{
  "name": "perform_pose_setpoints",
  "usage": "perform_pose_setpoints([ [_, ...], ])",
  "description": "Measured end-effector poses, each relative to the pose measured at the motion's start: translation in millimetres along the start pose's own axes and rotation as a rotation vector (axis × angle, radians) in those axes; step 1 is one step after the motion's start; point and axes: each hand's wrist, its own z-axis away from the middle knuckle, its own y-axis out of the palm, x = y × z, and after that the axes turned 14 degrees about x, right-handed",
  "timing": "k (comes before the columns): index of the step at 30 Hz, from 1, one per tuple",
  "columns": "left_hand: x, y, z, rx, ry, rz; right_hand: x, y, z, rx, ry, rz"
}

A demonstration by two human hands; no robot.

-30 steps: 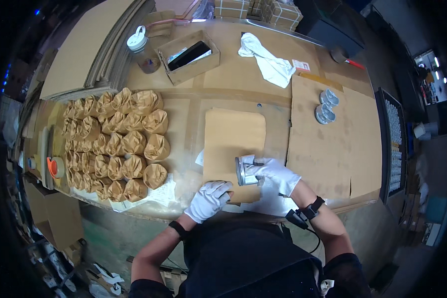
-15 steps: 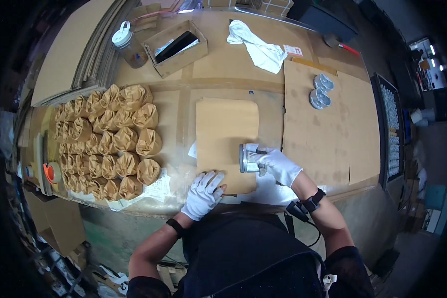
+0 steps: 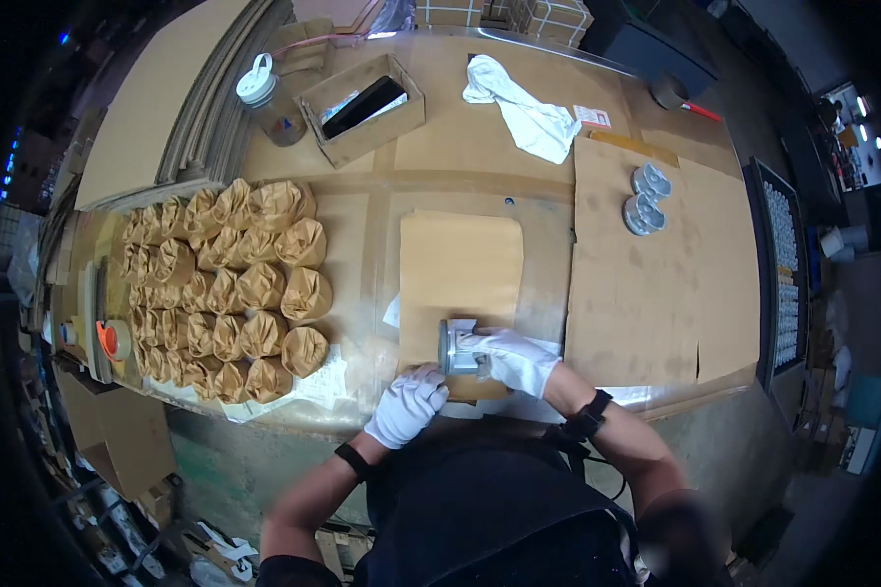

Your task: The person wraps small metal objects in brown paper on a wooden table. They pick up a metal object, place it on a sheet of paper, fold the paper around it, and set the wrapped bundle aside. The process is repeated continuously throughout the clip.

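Note:
My right hand (image 3: 521,362), in a white glove, grips a grey metal piston (image 3: 452,348) on its side, just above the near part of a brown paper sheet (image 3: 460,264). The sheet lies flat on the table in front of me. My left hand (image 3: 407,407), also gloved, is closed at the sheet's near left corner, with its fingertips beside the piston; they seem to pinch the paper edge, which they partly hide. Two more pistons (image 3: 644,213) stand on the cardboard (image 3: 666,293) to the right.
Several rows of brown paper-wrapped bundles (image 3: 261,284) fill the table's left side. Behind them are stacked cardboard sheets (image 3: 157,98), a bottle (image 3: 274,112) and an open box (image 3: 367,137). A white cloth (image 3: 529,112) lies at the back; a tray of metal parts (image 3: 781,264) stands right.
My right hand has brought the piston left and nearer to me, close to my left hand. The left hand's fingers have curled in more at the paper's corner.

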Motion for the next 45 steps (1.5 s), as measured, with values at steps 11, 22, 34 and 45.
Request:
perform_pose_setpoints([
  [11,23,-121,-145,0.034,-0.342,-0.072,110,-9,-28,-0.515,-0.167,1.579],
  [22,65,-157,-177,0.226,-0.109,-0.088,134,-78,-44,-0.286,0.073,1.523],
  [34,45,-105,-167,-0.266,-0.556,0.383,76,-60,-69,-0.658,-0.235,1.168],
  [45,17,-38,-175,-0.627,-0.290,0.707,62,-79,-46,-0.648,0.062,1.052],
])
